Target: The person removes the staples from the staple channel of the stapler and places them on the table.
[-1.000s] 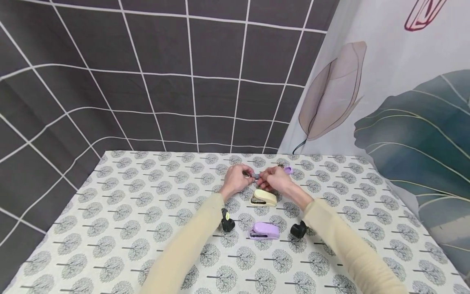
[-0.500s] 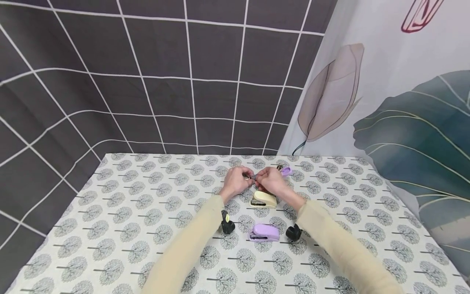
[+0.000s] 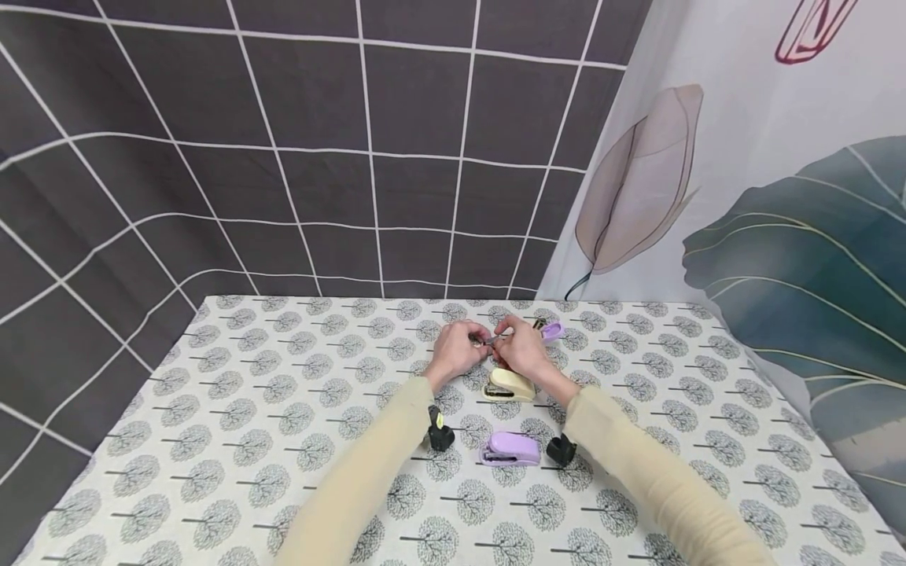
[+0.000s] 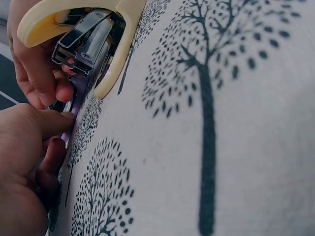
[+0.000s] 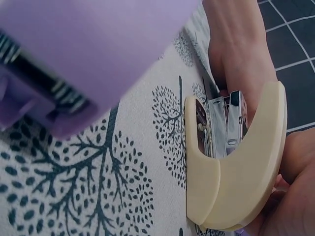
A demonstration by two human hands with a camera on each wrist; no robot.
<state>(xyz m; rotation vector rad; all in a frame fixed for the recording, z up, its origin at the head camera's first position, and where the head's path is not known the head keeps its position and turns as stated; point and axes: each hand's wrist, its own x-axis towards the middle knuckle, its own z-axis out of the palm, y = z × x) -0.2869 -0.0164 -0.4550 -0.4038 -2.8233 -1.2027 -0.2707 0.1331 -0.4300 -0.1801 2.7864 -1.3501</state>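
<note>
My left hand [image 3: 455, 346] and right hand [image 3: 522, 346] meet near the back of the cloth. Their curled fingers pinch a small grey metallic strip [image 3: 489, 340], whose exact kind is too small to tell. In the left wrist view, the left hand [image 4: 24, 162] is at lower left, and a cream stapler [image 4: 125, 29] partly covers the right hand. That stapler [image 3: 510, 385] stands just in front of the right hand. Beyond the right hand lies a purple stapler [image 3: 552, 331] with a dark part sticking up, largely hidden.
A second purple stapler [image 3: 511, 449] stands nearer me, between the two black wrist cameras; it looms close in the right wrist view. Tree-patterned cloth [image 3: 283, 487] covers the table. A dark gridded curtain [image 3: 418, 189] rises behind, with a leaf-printed one [image 3: 764, 259] to the right.
The right hand and forearm have shifted slightly left, and less of the grey strip shows between the fingers. My left hand stays about where it was; the staplers have not moved.
</note>
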